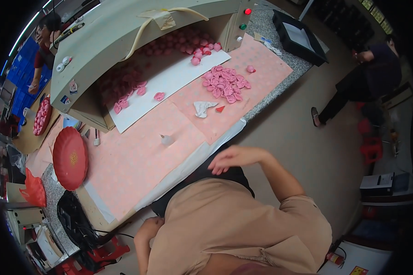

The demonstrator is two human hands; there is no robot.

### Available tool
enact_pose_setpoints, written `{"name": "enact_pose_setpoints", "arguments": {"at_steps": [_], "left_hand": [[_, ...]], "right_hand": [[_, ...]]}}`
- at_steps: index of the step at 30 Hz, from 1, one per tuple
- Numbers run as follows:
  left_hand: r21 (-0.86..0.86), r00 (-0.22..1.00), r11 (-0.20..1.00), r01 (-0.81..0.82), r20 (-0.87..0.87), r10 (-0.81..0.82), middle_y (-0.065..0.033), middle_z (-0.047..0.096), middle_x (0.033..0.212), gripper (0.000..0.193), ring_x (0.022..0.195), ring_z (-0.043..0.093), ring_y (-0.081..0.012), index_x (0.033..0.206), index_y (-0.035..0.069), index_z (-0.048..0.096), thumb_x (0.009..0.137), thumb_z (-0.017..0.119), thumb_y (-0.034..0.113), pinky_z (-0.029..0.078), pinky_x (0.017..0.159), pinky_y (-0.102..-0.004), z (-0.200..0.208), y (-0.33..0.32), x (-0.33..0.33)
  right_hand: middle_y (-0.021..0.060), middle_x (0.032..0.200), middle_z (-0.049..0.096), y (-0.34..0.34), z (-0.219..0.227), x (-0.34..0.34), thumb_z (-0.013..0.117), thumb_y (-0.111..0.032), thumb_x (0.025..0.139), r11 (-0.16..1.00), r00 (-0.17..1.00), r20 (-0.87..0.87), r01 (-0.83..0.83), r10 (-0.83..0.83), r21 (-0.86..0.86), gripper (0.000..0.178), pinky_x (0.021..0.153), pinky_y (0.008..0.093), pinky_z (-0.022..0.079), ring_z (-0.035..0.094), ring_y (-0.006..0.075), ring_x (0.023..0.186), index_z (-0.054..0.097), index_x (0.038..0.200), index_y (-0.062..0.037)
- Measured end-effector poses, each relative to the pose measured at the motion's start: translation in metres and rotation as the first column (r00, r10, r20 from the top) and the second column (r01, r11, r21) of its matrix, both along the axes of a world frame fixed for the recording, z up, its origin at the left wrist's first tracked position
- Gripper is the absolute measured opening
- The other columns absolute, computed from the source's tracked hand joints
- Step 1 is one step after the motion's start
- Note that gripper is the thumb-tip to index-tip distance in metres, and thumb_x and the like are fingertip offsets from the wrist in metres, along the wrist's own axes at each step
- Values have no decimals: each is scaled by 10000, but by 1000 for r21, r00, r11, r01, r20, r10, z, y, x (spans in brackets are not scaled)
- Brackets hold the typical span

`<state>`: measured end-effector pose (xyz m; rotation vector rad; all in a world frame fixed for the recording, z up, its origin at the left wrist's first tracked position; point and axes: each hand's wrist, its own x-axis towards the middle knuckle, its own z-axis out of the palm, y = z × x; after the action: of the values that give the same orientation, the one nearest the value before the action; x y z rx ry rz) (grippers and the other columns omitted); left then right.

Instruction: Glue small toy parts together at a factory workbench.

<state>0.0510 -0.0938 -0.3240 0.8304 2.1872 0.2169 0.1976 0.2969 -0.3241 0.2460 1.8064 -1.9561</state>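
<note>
Watching from a distance, I see the small nozzle bottle (167,140) on the pink-covered table (137,172), far and left of the right hand (237,157), the nearer one, whose digits hang loosely apart, nothing visible between them. The bottle's long axis appears to run near-right to far-left, nozzle pointing far-left; standing or lying, I cannot tell. The left hand (152,224), beside the tan shirt (211,215), is partly hidden; its grip I cannot tell.

I make out pink pieces (225,85) beyond faintly spotted pale-pink sheeting (137,156), a white board (172,83) to their left, a red tray (65,172) with a golden mark (74,157) farther left, and speckled grey stone (283,84) at right.
</note>
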Motion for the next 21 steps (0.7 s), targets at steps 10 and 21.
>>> {"name": "enact_pose_setpoints", "arguments": {"at_steps": [10, 21], "left_hand": [[719, 993, 685, -120, 96, 74, -87, 506, 1261, 713, 887, 551, -152, 1384, 91, 455, 743, 754, 3, 491, 675, -259, 21, 145, -83], [661, 990, 740, 120, -131, -44, -111, 592, 1210, 531, 1022, 599, -263, 1258, 90, 573, 770, 774, 147, 549, 775, -344, -9, 206, -101]], "right_hand": [[186, 1208, 591, 257, -39, -33, 636, -52, 839, -157, 625, -773, 757, -105, 634, 354, 905, 394, 482, 590, 304, 1049, 626, 1193, -59], [160, 1041, 617, 252, 23, -215, 660, -170, 889, 317, 578, -816, 771, 17, 552, 422, 771, 338, 491, 595, 270, 898, 557, 1283, -58]]}}
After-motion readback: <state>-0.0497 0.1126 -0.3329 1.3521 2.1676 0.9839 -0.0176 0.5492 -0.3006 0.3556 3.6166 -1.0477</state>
